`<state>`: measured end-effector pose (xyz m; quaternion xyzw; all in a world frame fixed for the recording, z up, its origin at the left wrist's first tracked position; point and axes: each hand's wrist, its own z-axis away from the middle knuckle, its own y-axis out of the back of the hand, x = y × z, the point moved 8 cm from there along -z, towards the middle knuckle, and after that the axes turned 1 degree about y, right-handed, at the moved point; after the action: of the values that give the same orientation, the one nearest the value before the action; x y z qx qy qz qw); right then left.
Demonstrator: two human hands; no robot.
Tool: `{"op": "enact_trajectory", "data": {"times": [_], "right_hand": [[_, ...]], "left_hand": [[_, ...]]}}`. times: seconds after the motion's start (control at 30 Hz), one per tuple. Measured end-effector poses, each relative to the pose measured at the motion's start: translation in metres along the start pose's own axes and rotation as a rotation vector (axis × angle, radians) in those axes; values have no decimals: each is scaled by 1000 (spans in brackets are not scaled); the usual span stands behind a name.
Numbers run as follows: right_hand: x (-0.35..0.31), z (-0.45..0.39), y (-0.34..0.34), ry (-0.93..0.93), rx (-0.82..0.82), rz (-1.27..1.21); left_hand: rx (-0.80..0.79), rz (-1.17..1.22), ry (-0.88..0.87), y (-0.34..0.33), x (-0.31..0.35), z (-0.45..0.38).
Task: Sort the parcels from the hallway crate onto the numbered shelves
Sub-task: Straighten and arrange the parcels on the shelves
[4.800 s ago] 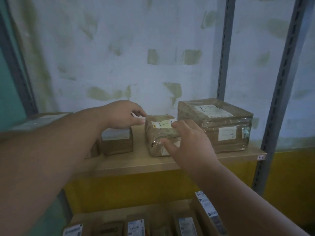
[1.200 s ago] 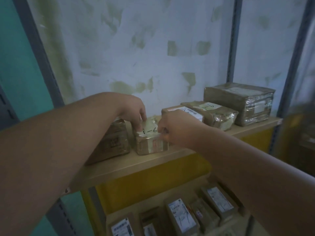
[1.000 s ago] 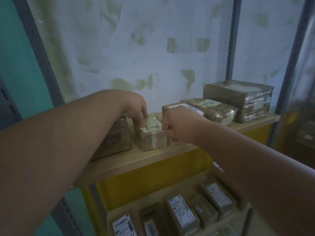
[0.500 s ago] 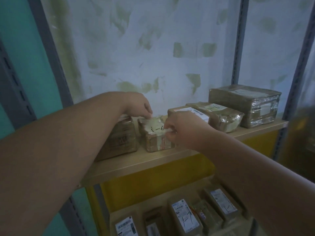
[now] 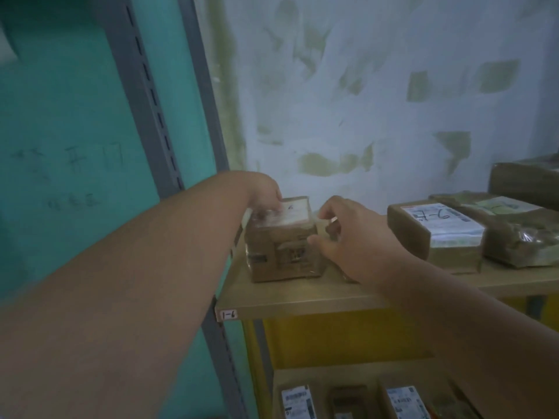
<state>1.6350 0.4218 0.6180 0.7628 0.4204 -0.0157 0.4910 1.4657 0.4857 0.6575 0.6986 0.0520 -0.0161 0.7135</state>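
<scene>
A brown carton (image 5: 284, 249) with a white label on top stands at the left end of the wooden shelf (image 5: 302, 303), which bears a tag reading 1-6 (image 5: 229, 314). My left hand (image 5: 264, 192) grips the carton's top left edge with the fingers curled down onto the label. My right hand (image 5: 348, 240) is curled at the carton's right side, thumb and fingers pinched around a small wrapped parcel (image 5: 329, 229) that it mostly hides.
To the right on the same shelf lie a labelled parcel (image 5: 438, 234), a plastic-wrapped parcel (image 5: 520, 237) and a larger box (image 5: 526, 179). A grey slotted upright (image 5: 145, 95) and a teal wall close the left side. More labelled parcels (image 5: 298, 400) fill the shelf below.
The view has swung left. My left hand has shifted from the small parcel onto the brown carton. My right hand stays on the small parcel, now tight against the carton.
</scene>
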Motion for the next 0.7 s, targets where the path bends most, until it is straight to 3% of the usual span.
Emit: {"op": "enact_trajectory", "data": {"times": [0.2, 0.57, 0.7], "right_hand": [[0, -18, -17, 18, -123, 13], [-1, -7, -6, 36, -153, -11], [-5, -1, -1, 43, -156, 14]], "left_hand": [[-69, 80, 65, -6, -13, 6], [-108, 171, 13, -5, -11, 18], [-122, 105, -7, -1, -9, 31]]}}
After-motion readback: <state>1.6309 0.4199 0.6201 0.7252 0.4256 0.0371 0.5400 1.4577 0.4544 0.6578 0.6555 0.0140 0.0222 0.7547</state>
